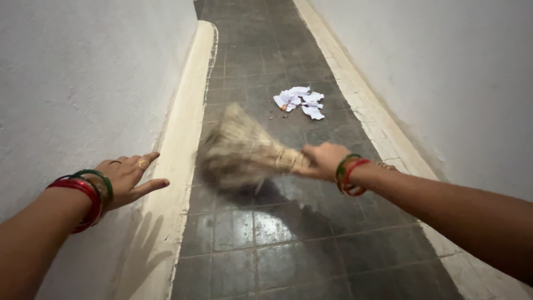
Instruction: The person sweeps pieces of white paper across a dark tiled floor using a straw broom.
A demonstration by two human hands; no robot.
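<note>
Two hands are out in front of me in this narrow passage; my right hand (322, 160) is clenched around the bound neck of a short grass broom (239, 153), whose bristles fan out to the left and blur just above the dark floor tiles (266, 244); my left hand (129, 176) is released, fingers spread and palm turned toward the white wall (83, 83) on that side, close to it, though I cannot tell whether it touches; red and green bangles (83, 194) sit on that wrist, and a similar set (347, 175) on the right one; several crumpled scraps of white paper (300, 100) lie bunched together on the tiles farther down the passage, well apart from the broom head, with a few small specks of debris just beside them; a pale raised kerb (183, 139) runs along the foot of the left wall, and a pale strip edges the tiles on the right; the tiles between me and the broom look clean and shine with a bright patch of reflected light, so I judge the near stretch of sweeping done; the paper heap is still on the floor, not gathered up, and the passage beyond it looks unswept as far as I can see.
</note>
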